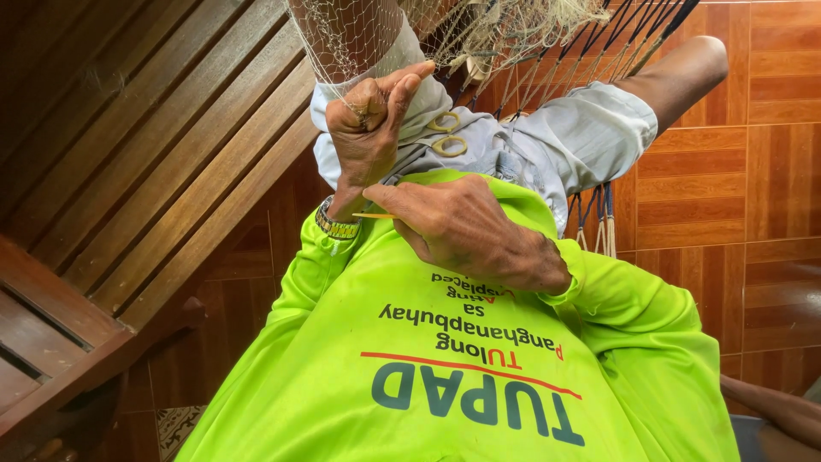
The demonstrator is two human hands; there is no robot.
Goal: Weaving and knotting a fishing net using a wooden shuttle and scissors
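My left hand is raised in a fist, pinching the mesh of a pale fishing net between thumb and fingers. My right hand sits just below it, holding a thin yellow netting needle that points left toward my left wrist. The net hangs from above and drapes over my lap. Two small yellowish rings lie on my grey shorts behind the hands. I wear a bright lime long-sleeved shirt and a metal wristwatch on the left wrist.
A slatted wooden bench runs along the left. The floor is orange-brown tile. Dark cords and bundled net lines hang at the upper right, with more strands beside my knee. Another person's limb shows at the bottom right.
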